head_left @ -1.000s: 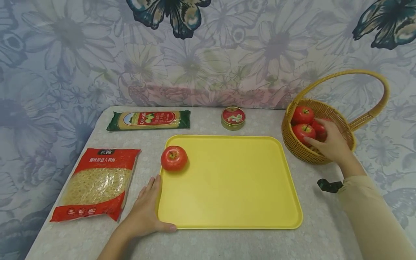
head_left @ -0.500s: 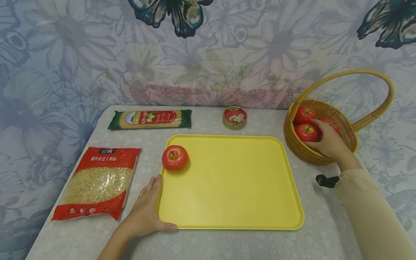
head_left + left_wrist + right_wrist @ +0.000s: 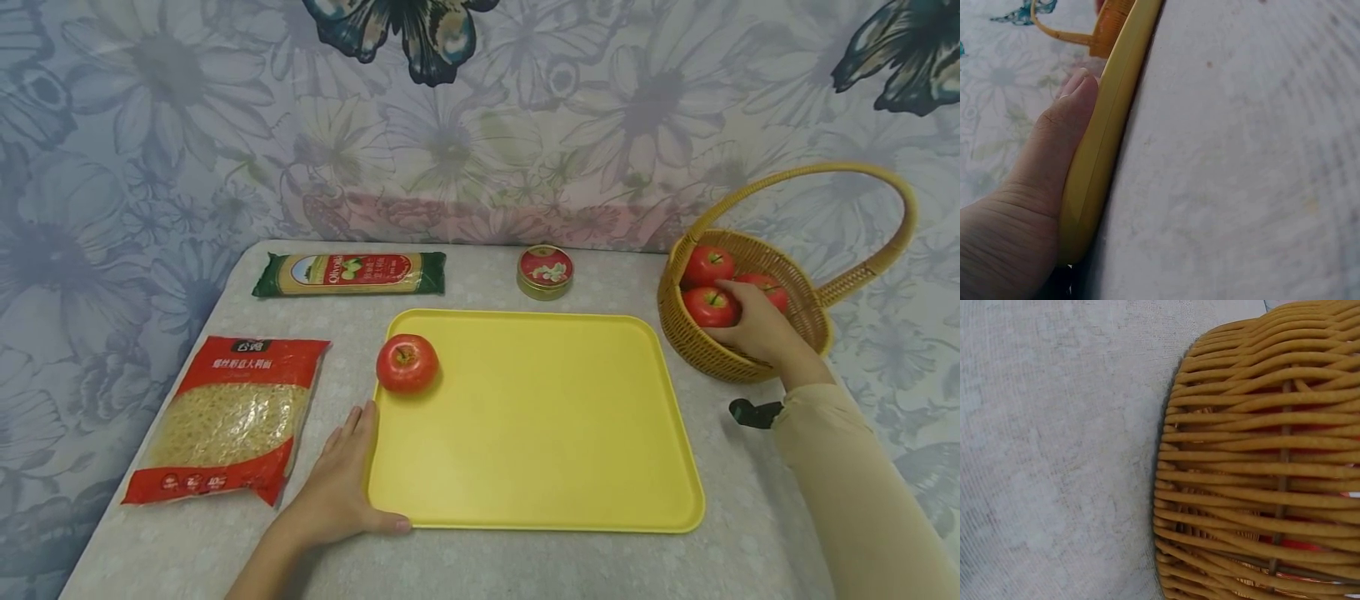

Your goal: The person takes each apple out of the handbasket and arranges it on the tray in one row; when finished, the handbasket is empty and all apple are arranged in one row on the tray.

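Note:
A yellow tray [image 3: 536,425] lies on the table, with one red apple [image 3: 407,364] at its upper left corner. My left hand [image 3: 337,483] rests at the tray's lower left corner, fingers straight along the left edge and thumb along the front edge. In the left wrist view, the thumb [image 3: 1054,137] lies against the tray's side [image 3: 1100,144]. At the right, my right hand [image 3: 761,329] reaches into a wicker basket [image 3: 693,354] and grips the front red apple [image 3: 708,307], thumb low and fingers over its right side. The right wrist view shows the basket's woven wall [image 3: 1260,456], hiding the hand.
Two more apples sit in the basket, one at the back [image 3: 708,264] and one at the right [image 3: 765,287]. A red pasta bag [image 3: 225,421] lies at the left. Behind the tray are a spaghetti pack [image 3: 351,274] and a round tin [image 3: 545,272]. The basket's handle [image 3: 847,167] arches high.
My right hand has shifted left within the basket from the right apple onto the front one, uncovering the right apple. The left hand stays at the tray. The head view has turned slightly.

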A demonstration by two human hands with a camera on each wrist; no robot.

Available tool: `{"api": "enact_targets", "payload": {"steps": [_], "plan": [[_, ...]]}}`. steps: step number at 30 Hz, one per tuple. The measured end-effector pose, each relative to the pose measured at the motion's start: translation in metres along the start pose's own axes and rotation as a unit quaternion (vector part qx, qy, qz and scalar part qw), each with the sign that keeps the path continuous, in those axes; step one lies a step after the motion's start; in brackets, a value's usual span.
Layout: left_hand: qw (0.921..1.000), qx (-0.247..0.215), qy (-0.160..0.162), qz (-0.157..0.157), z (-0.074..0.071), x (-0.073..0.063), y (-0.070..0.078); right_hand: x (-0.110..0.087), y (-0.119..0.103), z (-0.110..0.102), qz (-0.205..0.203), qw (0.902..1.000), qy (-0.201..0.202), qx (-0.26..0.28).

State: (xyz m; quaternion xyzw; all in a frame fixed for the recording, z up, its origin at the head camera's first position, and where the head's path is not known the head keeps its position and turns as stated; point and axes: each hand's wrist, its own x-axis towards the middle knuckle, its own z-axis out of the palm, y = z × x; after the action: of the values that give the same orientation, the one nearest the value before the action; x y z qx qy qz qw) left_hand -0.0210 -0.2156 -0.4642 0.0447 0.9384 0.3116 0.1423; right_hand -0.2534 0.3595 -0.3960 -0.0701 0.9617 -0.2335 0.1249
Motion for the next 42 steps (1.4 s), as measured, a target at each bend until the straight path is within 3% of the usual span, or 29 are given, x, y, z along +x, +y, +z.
{"api": "enact_targets", "payload": {"steps": [6, 11, 18, 25, 30, 35, 42], "plan": [[1.0000, 0.004, -0.001, -0.003, 0.000, 0.000, 0.001, -0.002, -0.001, -0.001, 0.023, 0.9995, -0.022, 0.000], [1.0000, 0.000, -0.004, -0.006, 0.000, 0.000, 0.002, -0.006, -0.004, 0.001, 0.025, 0.9997, -0.006, 0.000], [1.0000, -0.006, 0.000, -0.005, 0.001, 0.001, 0.003, -0.012, -0.001, 0.003, 0.016, 0.9988, 0.046, -0.002], [1.0000, 0.001, 0.001, -0.004, 0.002, 0.001, 0.000, -0.026, -0.008, -0.003, 0.000, 0.9899, 0.142, 0.005], [1.0000, 0.001, -0.003, -0.008, 0.001, 0.001, 0.000, -0.042, -0.022, -0.009, -0.007, 0.9795, 0.200, 0.025], [0.9999, -0.002, -0.005, -0.015, 0.000, 0.002, 0.000, -0.058, -0.044, -0.012, -0.019, 0.9743, 0.221, 0.040], [0.9998, 0.000, -0.005, -0.017, 0.000, 0.001, 0.000, -0.070, -0.089, -0.003, -0.101, 0.9650, 0.240, 0.034]]}}
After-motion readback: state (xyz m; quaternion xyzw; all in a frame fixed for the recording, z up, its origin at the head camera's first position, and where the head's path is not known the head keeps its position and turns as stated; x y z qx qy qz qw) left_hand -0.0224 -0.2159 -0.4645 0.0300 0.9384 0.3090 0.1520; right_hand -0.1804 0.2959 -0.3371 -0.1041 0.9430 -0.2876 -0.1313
